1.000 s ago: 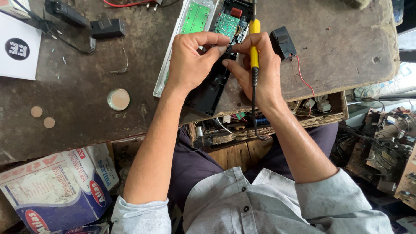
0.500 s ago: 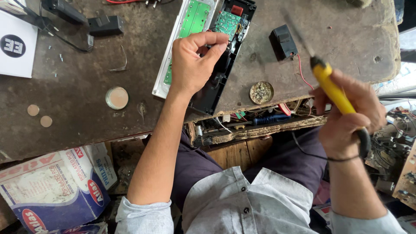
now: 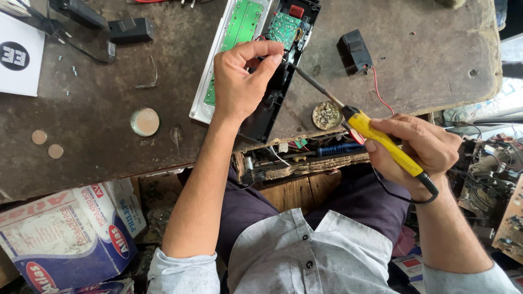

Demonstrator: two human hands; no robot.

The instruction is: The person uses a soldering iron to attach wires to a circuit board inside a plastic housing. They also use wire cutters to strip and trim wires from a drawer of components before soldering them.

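A yellow-handled soldering iron [image 3: 381,139] is grasped in the right hand [image 3: 422,149], the fingers wrapped around the handle just off the front edge of the worn dark wooden workbench [image 3: 109,141]. Its long axis is slanted: the black cord end is lowest and nearest the wrist, and the metal tip is pointed up and to the left, toward the opened black plastic device casing [image 3: 278,71]. The tip is seen just beside the left hand [image 3: 239,81], whose thumb and fingers are pinched together over the edge of the casing; what is pinched, if anything, cannot be made out. Part of the casing is hidden under that hand.

Inside the casing a small green circuit board [image 3: 284,27] is exposed, with a red part above it cut off by the frame. A long white panel with a green board [image 3: 231,43] is laid alongside, to the left. Under the iron's shaft a small round tin of metal scraps [image 3: 327,114] is placed near the bench edge. A black box with a red wire [image 3: 355,51] is set to the right, well apart from the hands. A round pale lid [image 3: 145,121] and two coin-like discs [image 3: 46,144] are lying to the left.
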